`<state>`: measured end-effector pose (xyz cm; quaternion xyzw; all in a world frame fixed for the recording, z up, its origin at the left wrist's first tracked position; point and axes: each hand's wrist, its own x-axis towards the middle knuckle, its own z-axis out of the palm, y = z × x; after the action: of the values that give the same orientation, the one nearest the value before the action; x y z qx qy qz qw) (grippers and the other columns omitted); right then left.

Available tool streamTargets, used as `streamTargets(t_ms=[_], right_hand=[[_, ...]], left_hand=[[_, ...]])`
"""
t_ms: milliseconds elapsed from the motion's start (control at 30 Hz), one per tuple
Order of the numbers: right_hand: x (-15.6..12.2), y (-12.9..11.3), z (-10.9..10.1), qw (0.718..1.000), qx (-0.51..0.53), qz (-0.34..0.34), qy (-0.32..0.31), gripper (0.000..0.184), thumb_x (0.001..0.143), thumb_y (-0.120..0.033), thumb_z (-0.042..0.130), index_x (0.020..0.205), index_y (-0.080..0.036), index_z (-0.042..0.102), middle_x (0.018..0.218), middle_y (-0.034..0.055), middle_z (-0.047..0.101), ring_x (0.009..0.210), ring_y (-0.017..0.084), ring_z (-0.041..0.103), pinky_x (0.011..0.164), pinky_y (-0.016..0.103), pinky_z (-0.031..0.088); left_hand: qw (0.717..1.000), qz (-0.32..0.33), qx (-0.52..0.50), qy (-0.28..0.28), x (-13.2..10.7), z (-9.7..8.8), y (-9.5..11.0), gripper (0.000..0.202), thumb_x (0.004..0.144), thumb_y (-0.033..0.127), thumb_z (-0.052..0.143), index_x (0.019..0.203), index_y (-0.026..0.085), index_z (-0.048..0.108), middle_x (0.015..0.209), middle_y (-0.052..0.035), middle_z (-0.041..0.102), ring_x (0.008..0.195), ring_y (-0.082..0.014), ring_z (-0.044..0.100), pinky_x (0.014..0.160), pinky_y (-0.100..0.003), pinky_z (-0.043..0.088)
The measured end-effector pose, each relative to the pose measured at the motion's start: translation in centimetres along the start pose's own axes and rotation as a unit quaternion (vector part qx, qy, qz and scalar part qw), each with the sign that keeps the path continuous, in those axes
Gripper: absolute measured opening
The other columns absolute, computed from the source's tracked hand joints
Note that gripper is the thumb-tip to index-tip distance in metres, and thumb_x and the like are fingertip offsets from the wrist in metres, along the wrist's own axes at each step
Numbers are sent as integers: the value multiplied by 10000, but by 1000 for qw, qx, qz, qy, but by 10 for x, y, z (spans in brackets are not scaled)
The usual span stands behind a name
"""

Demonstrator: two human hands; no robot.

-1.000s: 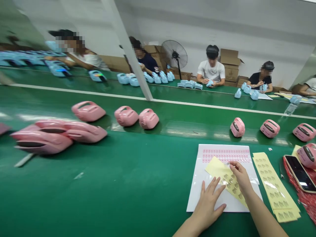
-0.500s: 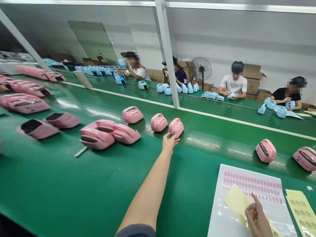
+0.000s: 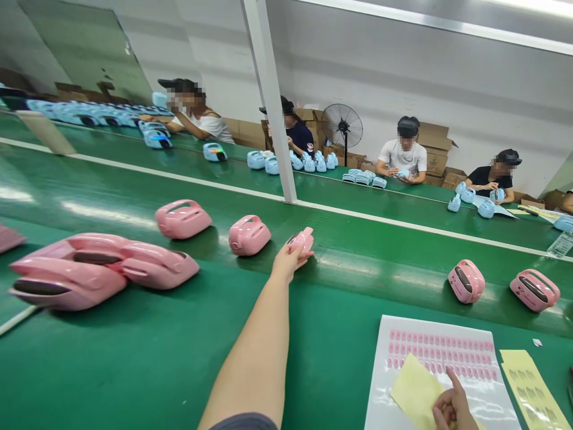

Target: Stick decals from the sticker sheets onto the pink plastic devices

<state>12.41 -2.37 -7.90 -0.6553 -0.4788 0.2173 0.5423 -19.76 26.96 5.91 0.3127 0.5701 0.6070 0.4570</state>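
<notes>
My left hand [image 3: 290, 261] reaches out over the green bench, its fingers closed on a pink plastic casing with a handle [image 3: 304, 239], which is tilted above the surface. To its left, a similar pink casing [image 3: 249, 235] stands apart from the hand. At the lower right, my right hand [image 3: 454, 403] has its index finger stretched and its other fingers curled at the edge of a yellow sheet [image 3: 416, 385]. That sheet overlaps a white sheet [image 3: 376, 382] bearing rows of small pink oval stickers.
Several joined pink casings [image 3: 71, 280] lie at left, and another casing [image 3: 181, 219] stands behind them. Two dark-fronted casings [image 3: 466, 282] sit at right. A yellow sticker sheet [image 3: 530, 382] lies beside the white one. A white post [image 3: 271, 113] rises mid-bench; people work on blue casings beyond.
My left hand has taken up the pink casing, which is now tilted off the bench. The view has swung to the right and closer. My right hand stays by the yellow sheet.
</notes>
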Motion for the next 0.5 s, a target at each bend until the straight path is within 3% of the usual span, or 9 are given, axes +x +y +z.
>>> streamTargets(t_ms=[100,167,267,367,433,500], right_hand=[[-1,-11,-2,1000,12,-2,-9,612,790,-526,430,1315,-223,343,612,-1,506,399,144,430,385,273,379],[0,-17,-6,1000,17,4,-19,581,795,-532,429,1284,-223,375,661,11,526,465,154,479,427,272,410],[4,-28,-14,998,27,15,-48,553,802,-512,449,1267,-222,376,730,23,553,585,167,534,529,276,464],[11,-43,-21,996,63,30,-56,593,801,-492,471,1305,-224,308,825,47,594,682,178,571,645,316,494],[16,-56,-23,991,116,37,-61,652,789,-477,502,1336,-239,238,952,80,609,795,198,605,718,354,497],[21,-71,-22,979,183,41,-77,693,777,-452,533,1349,-257,192,1089,113,587,953,229,600,792,391,485]], left_hand=[[999,31,1,-32,-29,14,-9,117,848,278,511,868,163,517,669,5,633,644,-138,647,645,-290,512],[996,59,3,-61,-59,22,-18,134,814,315,543,781,200,483,555,13,626,696,-173,672,692,-298,511],[988,91,23,-121,-120,28,-35,220,696,371,652,723,223,492,543,-4,661,778,-218,676,764,-313,496],[976,111,68,-174,-184,26,-54,252,633,411,679,756,225,562,627,-10,700,706,-232,678,699,-312,514],[934,206,187,-223,-222,23,-69,239,717,443,582,847,244,598,672,4,711,614,-188,661,627,-279,522],[877,316,252,-261,-251,22,-85,228,795,404,493,901,247,621,757,-16,723,642,-171,662,619,-252,522]])
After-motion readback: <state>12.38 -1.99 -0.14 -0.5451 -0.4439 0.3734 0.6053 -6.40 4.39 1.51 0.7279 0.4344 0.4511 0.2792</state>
